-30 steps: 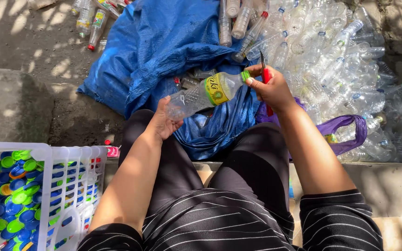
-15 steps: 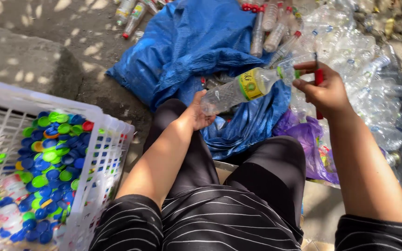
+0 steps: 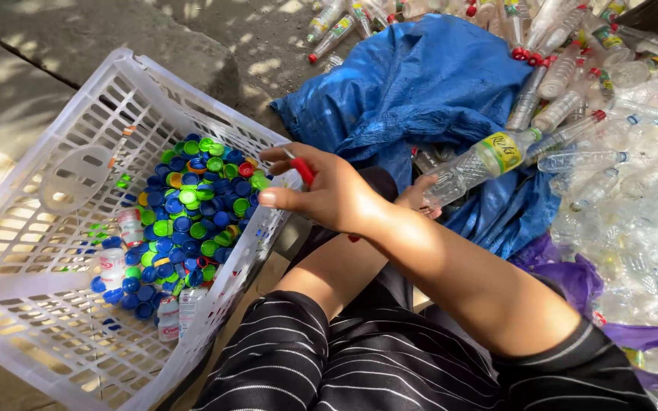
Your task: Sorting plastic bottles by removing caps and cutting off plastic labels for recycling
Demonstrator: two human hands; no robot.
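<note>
Gripping a clear bottle [image 3: 481, 164] left hand [image 3: 417, 199]; right hand [image 3: 329, 190] pinches a red tool [image 3: 302, 170] — over the basket [image 3: 55, 175].

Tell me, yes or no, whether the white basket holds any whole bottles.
No: the white basket holds loose blue, green and red bottle caps and a few label scraps, while the plastic bottles lie outside on the ground.

The clear plastic bottle [image 3: 475, 164] looks thin, ribbed and glossy, with a shiny paper-like label. The basket [image 3: 78, 152] is matt white moulded plastic lattice, holding smooth, glossy plastic bottle caps [image 3: 184, 221]. The blue tarpaulin [image 3: 420, 91] is crinkled woven plastic with a dull sheen. The ground [image 3: 78, 38] is rough concrete.
</note>
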